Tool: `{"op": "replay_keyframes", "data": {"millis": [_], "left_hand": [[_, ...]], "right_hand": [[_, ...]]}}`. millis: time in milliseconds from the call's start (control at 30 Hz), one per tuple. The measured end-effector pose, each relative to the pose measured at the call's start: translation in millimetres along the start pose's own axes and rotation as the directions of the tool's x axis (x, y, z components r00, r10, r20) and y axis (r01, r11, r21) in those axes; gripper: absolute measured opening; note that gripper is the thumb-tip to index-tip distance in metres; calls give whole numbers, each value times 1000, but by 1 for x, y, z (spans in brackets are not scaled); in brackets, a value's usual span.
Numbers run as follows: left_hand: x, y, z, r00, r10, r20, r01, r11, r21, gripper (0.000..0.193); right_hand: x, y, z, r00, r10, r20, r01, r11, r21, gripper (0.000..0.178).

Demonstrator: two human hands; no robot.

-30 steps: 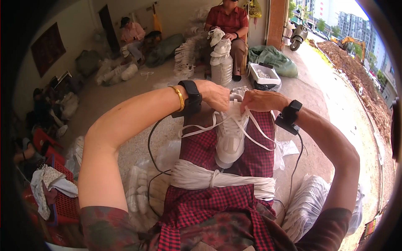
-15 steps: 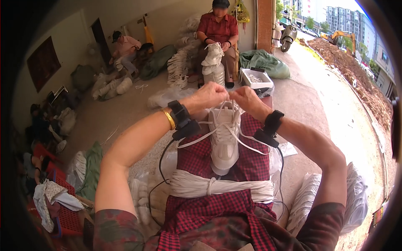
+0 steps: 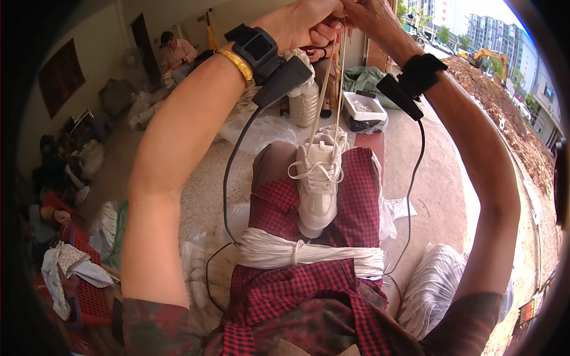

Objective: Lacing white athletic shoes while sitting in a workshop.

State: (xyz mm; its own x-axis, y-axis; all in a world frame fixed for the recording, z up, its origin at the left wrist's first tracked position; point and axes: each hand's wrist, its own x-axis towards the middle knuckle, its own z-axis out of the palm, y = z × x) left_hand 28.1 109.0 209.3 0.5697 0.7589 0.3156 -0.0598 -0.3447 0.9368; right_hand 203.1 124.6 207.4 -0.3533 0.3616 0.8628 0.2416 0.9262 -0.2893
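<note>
A white sneaker (image 3: 318, 187) lies on my lap, on red checked cloth (image 3: 356, 207), toe toward me. Two white laces (image 3: 331, 89) run taut from its top eyelets up to my raised hands. My left hand (image 3: 303, 24) is closed around the lace ends at the top of the view, with a black wrist device and a gold bangle on that arm. My right hand (image 3: 371, 15) pinches the laces right beside it, and a black device (image 3: 409, 80) sits on that wrist. A thick bundle of white laces (image 3: 309, 252) lies across my thighs below the shoe.
Stacks of white shoe parts in plastic lie at my lower left (image 3: 199, 273) and lower right (image 3: 439, 291). A red crate (image 3: 89, 296) with cloth stands at the left. A white tray (image 3: 363, 110) sits ahead. A seated person (image 3: 175, 53) works at the back; dirt piles lie right.
Both hands have risen from the sneaker's top to high above it, pulling the laces taut. The sneaker stays on my lap.
</note>
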Motion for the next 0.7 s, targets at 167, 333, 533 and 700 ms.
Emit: {"op": "replay_keyframes", "data": {"millis": [167, 333, 533, 700], "left_hand": [[-40, -1, 22, 938, -64, -340, 78, 997, 29, 13], [-26, -2, 53, 991, 4, -136, 8, 996, 86, 17], [-116, -22, 8, 903, 15, -428, -1, 1000, 32, 17], [-231, -114, -40, 698, -236, -676, 95, 966, -239, 14]], "right_hand": [[-63, -36, 3, 952, -300, -52, 275, 921, -276, 15], [-153, -30, 43, 759, -257, 599, 535, 770, -347, 23], [-186, -5, 23, 775, -150, 614, 403, 866, -297, 6], [-233, 50, -22, 869, -27, 494, 186, 943, -275, 10]]}}
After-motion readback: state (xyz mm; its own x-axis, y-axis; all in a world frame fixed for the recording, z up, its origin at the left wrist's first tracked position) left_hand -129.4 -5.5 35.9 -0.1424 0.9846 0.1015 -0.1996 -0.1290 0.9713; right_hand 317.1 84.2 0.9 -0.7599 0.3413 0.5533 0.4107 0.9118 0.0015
